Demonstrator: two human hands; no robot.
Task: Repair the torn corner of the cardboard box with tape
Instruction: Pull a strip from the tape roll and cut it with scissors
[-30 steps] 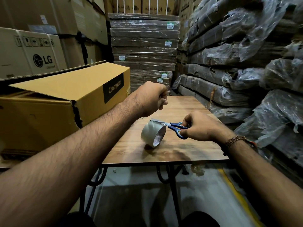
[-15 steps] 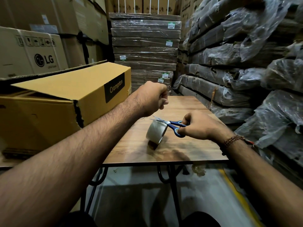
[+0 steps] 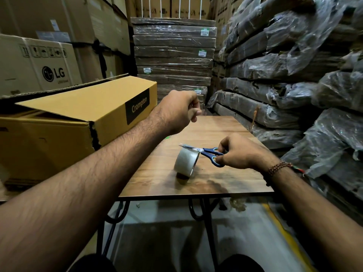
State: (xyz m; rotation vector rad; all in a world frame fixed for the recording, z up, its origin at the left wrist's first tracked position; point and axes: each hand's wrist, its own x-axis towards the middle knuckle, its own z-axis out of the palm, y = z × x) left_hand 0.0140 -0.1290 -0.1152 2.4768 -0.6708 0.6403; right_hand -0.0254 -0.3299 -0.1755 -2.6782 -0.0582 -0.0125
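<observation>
While the strip is being cut, items stand as follows, placed against the tape roll.

Table (image 3: 231, 185): wooden top carrying the roll, so the cut is made over a firm surface.

Tape roll (image 3: 184, 161): on edge near the table's front, judged so a strip can be drawn upward.

Scissors (image 3: 204, 152): blades across the roll's top, placed to sever the strip.

Right hand (image 3: 239, 153): just right of the roll, fingers curled through the blue handles.

Left hand (image 3: 179, 112): above and behind the roll, fingertips pinched together, probably on the strip's free end; the clear tape itself cannot be made out.

Cardboard box (image 3: 78, 122): left of the roll, torn corner (image 3: 94, 137) facing it, not yet taped.
</observation>
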